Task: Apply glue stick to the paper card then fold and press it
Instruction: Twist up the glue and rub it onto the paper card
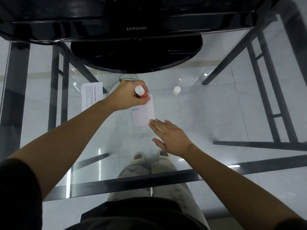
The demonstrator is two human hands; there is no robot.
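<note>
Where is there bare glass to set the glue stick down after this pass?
The glass table is bare right of the paper card, past the white cap, and along the near edge behind the right hand. It is crowded beyond the card: left hand, glue stick, printed sheet and cable sit close under the monitor base.

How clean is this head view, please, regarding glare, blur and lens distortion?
Head view: wide-angle bowing curves the monitor; glare streaks mark the glass table near its front rail; the right hand looks slightly soft; the glue stick in the left hand reads clearly.
</note>
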